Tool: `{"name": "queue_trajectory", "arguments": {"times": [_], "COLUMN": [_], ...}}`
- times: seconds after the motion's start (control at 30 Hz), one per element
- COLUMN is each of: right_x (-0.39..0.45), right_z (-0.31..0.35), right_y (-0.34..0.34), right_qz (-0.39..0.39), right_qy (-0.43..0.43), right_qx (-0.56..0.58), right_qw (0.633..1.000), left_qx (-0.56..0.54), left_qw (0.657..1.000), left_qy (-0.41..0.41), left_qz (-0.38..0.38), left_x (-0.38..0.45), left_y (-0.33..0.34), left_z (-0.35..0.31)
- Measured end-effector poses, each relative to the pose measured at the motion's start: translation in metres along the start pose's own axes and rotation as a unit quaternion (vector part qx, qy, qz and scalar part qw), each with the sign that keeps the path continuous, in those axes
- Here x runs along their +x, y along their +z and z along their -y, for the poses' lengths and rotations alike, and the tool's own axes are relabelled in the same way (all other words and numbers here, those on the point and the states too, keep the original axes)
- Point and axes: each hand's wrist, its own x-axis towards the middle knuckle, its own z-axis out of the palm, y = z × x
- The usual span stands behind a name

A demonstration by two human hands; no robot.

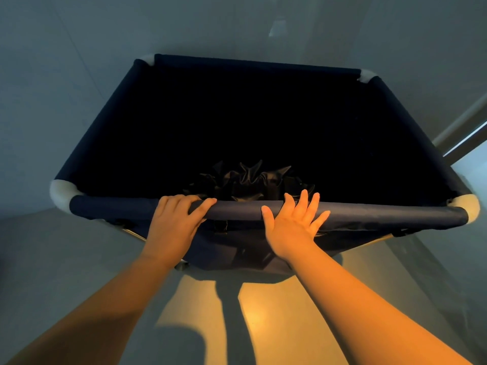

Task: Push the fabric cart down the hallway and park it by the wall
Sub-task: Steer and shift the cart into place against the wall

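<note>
A dark navy fabric cart (105,119) with white corner caps fills the middle of the head view, its far rim close to a pale wall. Its inside is black, with bunched dark cloth (247,180) near the front. My left hand (174,225) is curled over the near rim bar, fingers wrapped on top. My right hand (292,222) lies flat against the same bar with its fingers spread apart, pressing rather than gripping.
A pale grey wall (79,48) stands behind and to the left of the cart. A door frame or metal rail (463,130) runs diagonally at the right. The smooth floor (263,320) below my arms shows warm light and my shadow.
</note>
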Motion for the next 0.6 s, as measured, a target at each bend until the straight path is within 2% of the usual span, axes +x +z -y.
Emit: {"name": "queue_trajectory", "arguments": {"times": [0.2, 0.3, 0.47, 0.6], "right_x": [-0.013, -0.023, -0.038, -0.047], "right_z": [0.002, 0.009, 0.031, 0.031], "right_y": [-0.003, -0.001, 0.008, 0.011], "right_qz": [0.008, 0.000, -0.019, -0.032], "right_qy": [-0.011, -0.019, -0.054, -0.155], "right_qx": [-0.001, -0.002, 0.014, -0.015], "right_qw": [1.000, 1.000, 0.998, 0.987], "left_qx": [0.001, -0.004, 0.003, 0.033], "left_qw": [0.999, 0.996, 0.989, 0.993], "left_qy": [-0.023, -0.066, -0.150, -0.109], "left_qz": [-0.032, -0.051, -0.008, 0.034], "left_x": [-0.019, -0.037, -0.064, -0.072], "left_y": [-0.001, 0.002, -0.003, -0.010], "left_z": [-0.003, -0.008, -0.016, -0.017]}}
